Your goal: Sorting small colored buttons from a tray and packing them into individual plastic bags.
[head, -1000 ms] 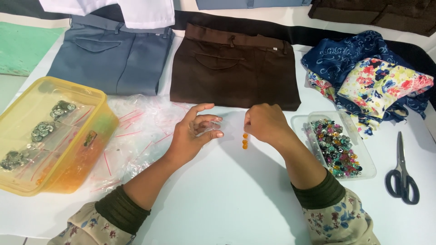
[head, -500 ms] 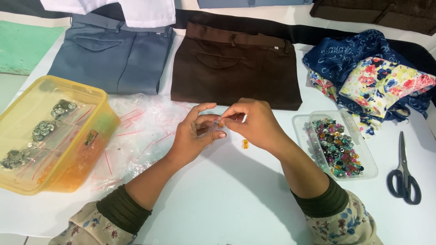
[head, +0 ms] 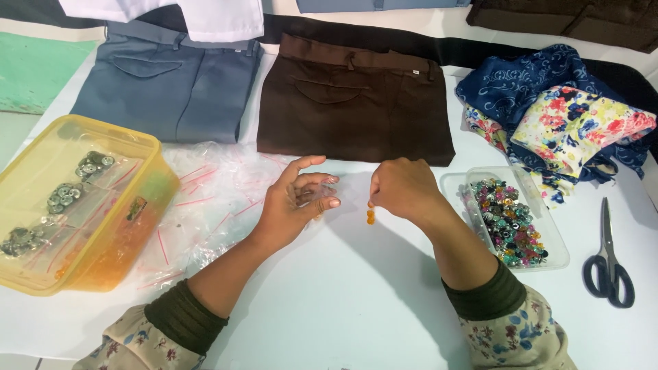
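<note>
My hands hover over the white surface (head: 329, 301), sleeves at the near edge. My right hand (head: 404, 188) is closed, its fingertips pinching small orange beads (head: 371, 216) that hang just above the surface. My left hand (head: 296, 202) is open, fingers spread and curled, a scrap of clear plastic at the fingertips; I cannot tell whether it grips it.

To the right of my right wrist sits a clear tray (head: 556, 255), shallow and rectangular, heaped with mixed studs (head: 510, 223) in green, pink, silver and dark tones. Scissors (head: 607, 264) with dark handles lie further right, blades pointing away from me.

On my left stands a yellow tub (head: 147, 199), see-through, holding small clear bags of silver snaps (head: 65, 195) and an orange tint in its near corner. Between the tub and my left hand lies a heap of empty clear bags (head: 205, 199) with red seal strips.

Farther off, folded brown trousers (head: 356, 103) lie straight ahead, grey-blue trousers (head: 164, 89) to their left, with a green cloth (head: 34, 72) beyond those. At far right is a bundle of blue and floral fabric (head: 562, 116).
</note>
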